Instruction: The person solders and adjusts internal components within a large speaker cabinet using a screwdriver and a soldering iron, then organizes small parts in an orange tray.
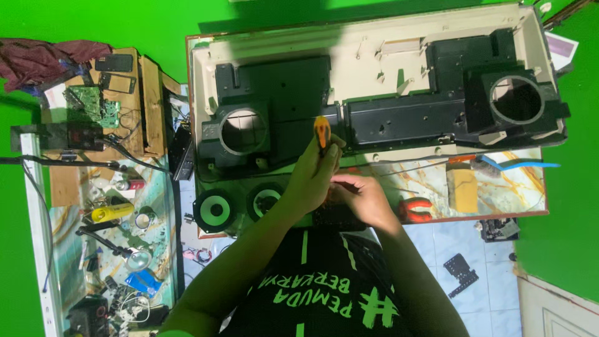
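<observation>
My left hand (312, 178) is closed around a screwdriver with an orange and black handle (322, 132), held upright over the front edge of a long beige housing (368, 47). The housing holds a black plastic frame (399, 115) with two round openings. My right hand (365, 200) lies just to the right, its fingers on a small dark part (334, 216) at the near edge of the marble-patterned table (430, 181). What the screwdriver tip touches is hidden behind my hands.
Two loose round speakers with green cones (215, 210) (265, 200) lie left of my hands. Orange-handled pliers (416, 209), a yellow block (462, 187) and a blue-handled brush (521, 165) lie to the right. A cluttered side bench (106, 206) on the left carries a green circuit board (92, 103).
</observation>
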